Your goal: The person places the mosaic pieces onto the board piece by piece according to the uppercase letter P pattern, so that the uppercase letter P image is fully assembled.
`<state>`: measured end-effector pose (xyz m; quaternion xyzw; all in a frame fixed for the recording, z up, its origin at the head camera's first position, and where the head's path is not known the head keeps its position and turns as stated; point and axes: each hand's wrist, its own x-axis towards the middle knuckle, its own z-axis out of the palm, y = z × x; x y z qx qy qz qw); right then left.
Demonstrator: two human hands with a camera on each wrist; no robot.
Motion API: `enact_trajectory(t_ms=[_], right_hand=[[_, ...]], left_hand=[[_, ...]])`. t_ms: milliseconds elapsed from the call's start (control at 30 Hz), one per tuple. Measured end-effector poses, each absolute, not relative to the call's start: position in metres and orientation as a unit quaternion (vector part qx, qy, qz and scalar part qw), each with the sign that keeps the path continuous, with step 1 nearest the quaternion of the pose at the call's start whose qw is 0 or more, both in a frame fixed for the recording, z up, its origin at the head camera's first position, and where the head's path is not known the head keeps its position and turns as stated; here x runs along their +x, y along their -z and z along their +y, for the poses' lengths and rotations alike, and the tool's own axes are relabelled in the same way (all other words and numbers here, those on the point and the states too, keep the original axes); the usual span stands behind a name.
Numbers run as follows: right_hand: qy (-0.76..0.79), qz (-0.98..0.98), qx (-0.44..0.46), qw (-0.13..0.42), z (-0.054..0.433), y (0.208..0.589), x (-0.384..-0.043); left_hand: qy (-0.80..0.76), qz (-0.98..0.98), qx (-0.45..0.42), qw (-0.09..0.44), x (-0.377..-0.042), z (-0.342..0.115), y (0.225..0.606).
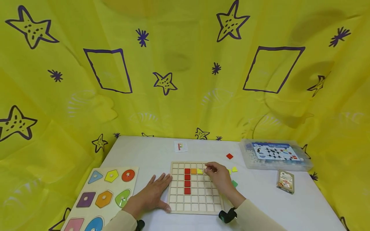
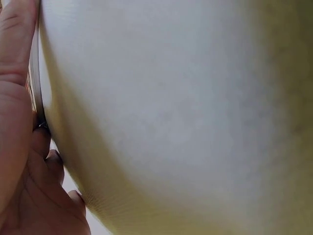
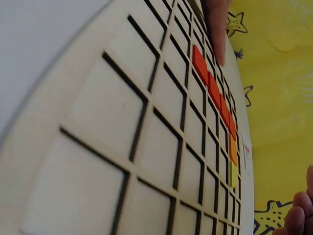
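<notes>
A wooden grid board (image 1: 196,207) lies flat on the white table. In its cells sit a column of several red square tiles (image 1: 187,183), with an orange tile (image 1: 193,171) and a yellow tile (image 1: 199,171) to the right of the top one. My left hand (image 1: 151,194) rests with spread fingers along the board's left edge. Over the upper right cells is my right hand (image 1: 220,179), its fingers bent and fingertips close together beside the yellow tile. Whether a tile is between those fingertips cannot be made out. In the right wrist view, only some fingers (image 3: 296,215) show at the lower right.
Right of the board lie loose red (image 1: 229,156), yellow (image 1: 234,169) and green (image 1: 234,183) pieces. A small pattern card (image 1: 180,147) lies behind it. A knobbed shape puzzle (image 1: 86,212) is at left. A clear plastic case (image 1: 276,155) and a small box (image 1: 285,181) sit at right.
</notes>
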<state>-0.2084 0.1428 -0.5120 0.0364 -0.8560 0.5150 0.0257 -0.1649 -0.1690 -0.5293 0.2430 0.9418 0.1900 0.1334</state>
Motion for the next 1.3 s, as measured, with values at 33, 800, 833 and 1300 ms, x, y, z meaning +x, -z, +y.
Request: enact_trajectory(t_ms=[33, 800, 833, 1300], right_hand=[[-0.518, -0.854, 0.036, 0.029, 0.148, 0.510, -0.212], [-0.447, -0.894, -0.027, 0.012, 0.226, 0.526, -0.290], [-0.445, -0.895, -0.034, 0.007, 0.228, 0.528, -0.291], [-0.409, -0.911, -0.034, -0.039, 0.228, 0.536, -0.294]], left_hand=[[-0.190, 0.942, 0.243, 0.134, -0.165, -0.169, 0.529], [-0.190, 0.945, 0.226, 0.143, -0.166, -0.169, 0.533], [-0.190, 0.945, 0.226, 0.143, -0.166, -0.169, 0.533], [-0.180, 0.948, 0.219, 0.144, -0.165, -0.168, 0.533]])
